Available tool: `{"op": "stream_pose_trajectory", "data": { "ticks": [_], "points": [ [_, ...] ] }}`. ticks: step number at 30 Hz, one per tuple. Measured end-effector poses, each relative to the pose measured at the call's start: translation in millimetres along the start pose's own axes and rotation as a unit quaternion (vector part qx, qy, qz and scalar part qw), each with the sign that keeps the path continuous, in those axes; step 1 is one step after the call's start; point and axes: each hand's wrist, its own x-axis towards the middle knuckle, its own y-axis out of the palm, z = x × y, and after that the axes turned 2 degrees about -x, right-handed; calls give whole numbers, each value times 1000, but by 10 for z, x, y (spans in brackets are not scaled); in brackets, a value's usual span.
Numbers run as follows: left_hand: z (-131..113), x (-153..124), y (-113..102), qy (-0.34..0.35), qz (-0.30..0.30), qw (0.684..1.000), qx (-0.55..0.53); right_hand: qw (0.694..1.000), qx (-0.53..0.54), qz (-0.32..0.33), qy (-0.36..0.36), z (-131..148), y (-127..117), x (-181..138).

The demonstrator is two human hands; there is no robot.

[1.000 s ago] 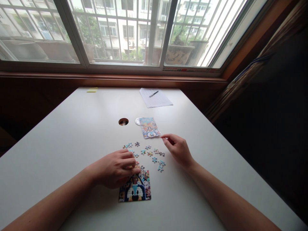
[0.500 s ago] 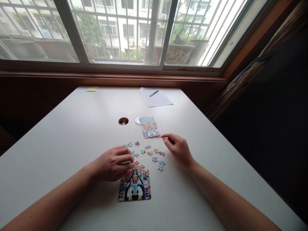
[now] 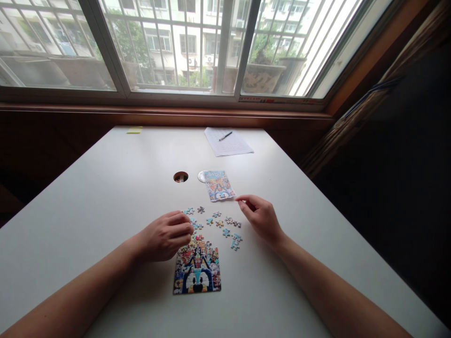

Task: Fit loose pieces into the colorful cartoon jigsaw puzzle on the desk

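Observation:
A partly assembled colourful jigsaw [image 3: 198, 272] showing a blue cartoon dog lies on the white table [image 3: 105, 197] in front of me. Several loose pieces [image 3: 218, 223] are scattered just beyond it. My left hand [image 3: 165, 236] rests at the puzzle's top left edge with fingers curled together; whether a piece is between them I cannot make out. My right hand [image 3: 260, 217] hovers right of the loose pieces, thumb and forefinger pinched close to the corner of a small printed picture card [image 3: 218, 185].
A round cable hole [image 3: 180, 177] and a silvery disc [image 3: 202, 176] sit beyond the card. A sheet of paper [image 3: 228, 142] with a pen [image 3: 225, 136] lies near the window sill, a yellow note [image 3: 135, 130] at the far left edge. The table's right edge drops into dark space.
My left hand has drawn back to the left and up, off the puzzle's top edge, uncovering more of the picture. My right hand has stayed put.

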Motion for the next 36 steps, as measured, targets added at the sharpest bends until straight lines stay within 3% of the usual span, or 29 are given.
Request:
{"op": "stream_pose_trajectory", "data": {
  "ticks": [11, 26, 36],
  "points": [
    [26, -33, 32, -12, -10, 1000, -1, 1000, 0, 4, 0, -4, 3, -4],
    [139, -148, 44, -103, -165, 981, 1, 1000, -2, 4, 1, 15, 0, -3],
    [125, -99, 13, -104, -184, 977, -5, 1000, -4, 6, 0, 18, -3, -8]
  ]
}}
